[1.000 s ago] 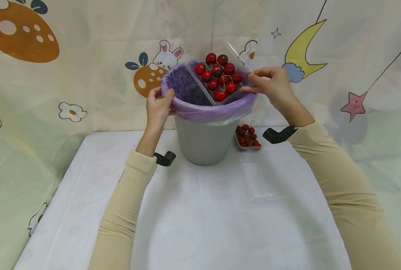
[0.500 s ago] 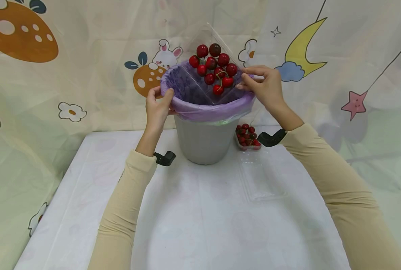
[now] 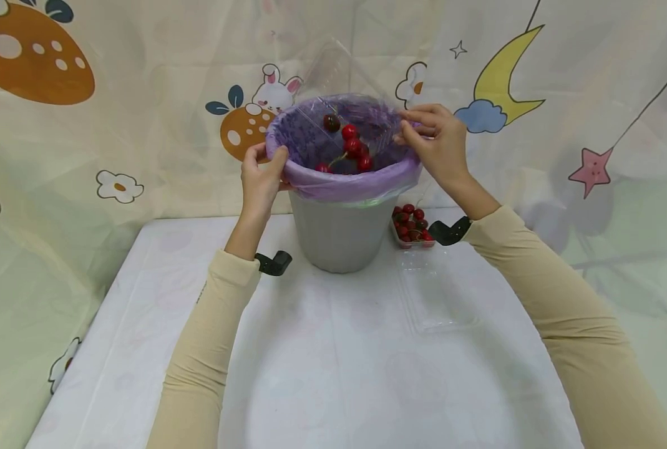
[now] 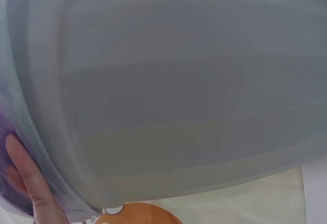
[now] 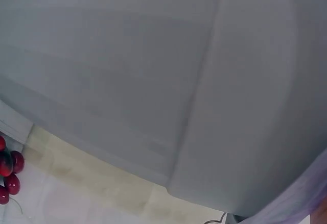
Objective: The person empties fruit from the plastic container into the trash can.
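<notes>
A grey bin (image 3: 337, 237) lined with a purple bag (image 3: 355, 187) stands at the back of the table. My left hand (image 3: 260, 181) grips its bag-covered rim on the left; fingers (image 4: 31, 178) lie against the bag in the left wrist view. Over the right rim, my right hand (image 3: 437, 143) pinches the edge of a clear plastic container (image 3: 333, 65), which is tipped up above the bin's mouth. Several red cherries (image 3: 353, 148), one with a green stem, and a dark cherry (image 3: 331, 123) show in the bin's mouth below the container. The bin's depths are hidden.
A small clear punnet of cherries (image 3: 412, 226) stands right of the bin. In front of it, a clear plastic lid or tray (image 3: 437, 299) lies on the white table (image 3: 333, 374). A patterned cloth (image 3: 165, 112) hangs close behind.
My right hand has moved slightly left and tipped the container steeply. The cherries have slid out of it and dropped into the bin. The left hand has stayed on the rim.
</notes>
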### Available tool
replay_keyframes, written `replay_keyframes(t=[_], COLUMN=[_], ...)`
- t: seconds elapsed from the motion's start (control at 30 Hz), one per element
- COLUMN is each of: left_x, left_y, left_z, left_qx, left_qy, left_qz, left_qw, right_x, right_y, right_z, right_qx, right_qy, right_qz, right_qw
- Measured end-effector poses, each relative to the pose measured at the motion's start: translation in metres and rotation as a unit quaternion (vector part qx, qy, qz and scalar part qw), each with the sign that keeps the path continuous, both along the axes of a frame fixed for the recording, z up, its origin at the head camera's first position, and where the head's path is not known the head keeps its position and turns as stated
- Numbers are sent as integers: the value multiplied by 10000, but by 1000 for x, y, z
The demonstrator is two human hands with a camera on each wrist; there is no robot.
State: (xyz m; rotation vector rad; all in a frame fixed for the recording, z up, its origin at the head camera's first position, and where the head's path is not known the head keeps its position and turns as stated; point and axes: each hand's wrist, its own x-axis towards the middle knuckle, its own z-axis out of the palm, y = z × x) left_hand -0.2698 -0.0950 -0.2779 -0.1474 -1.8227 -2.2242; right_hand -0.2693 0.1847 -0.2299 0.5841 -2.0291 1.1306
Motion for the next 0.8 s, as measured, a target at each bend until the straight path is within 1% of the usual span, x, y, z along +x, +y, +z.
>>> replay_keyframes(t=[0.1, 0.33, 0.47, 0.57, 0.6, 0.7, 0.73, 0.8], left_x=[0, 1, 1, 1, 1, 1, 1, 0], left_y=[0, 0, 0, 0, 0, 0, 0, 0], left_z=[0, 0, 0, 1, 1, 0, 0, -1], left_qx=[-7, 5, 2, -13, -14, -18, 2, 0], left_qy=[-9, -77, -74, -55, -45, -23, -18, -9], left_qz=[14, 10, 19, 30, 32, 37, 34, 36], left_qw=[10000, 10000, 10000, 10000, 10000, 10000, 10000, 10000], right_x=[-1, 0, 0, 1, 1, 2, 3, 3], right_y=[2, 3, 4, 5, 5, 6, 7, 8], right_z=[-1, 0, 0, 1, 1, 3, 3, 3], right_qx=[-26, -60, -91, -198, -273, -790, -1076, -1712], right_qy=[83, -72, -71, -194, -286, -767, -977, -1372], right_qz=[86, -174, -162, -148, -155, 62, 251, 660], right_qw=[9999, 9998, 9998, 9995, 9991, 9939, 9891, 9734])
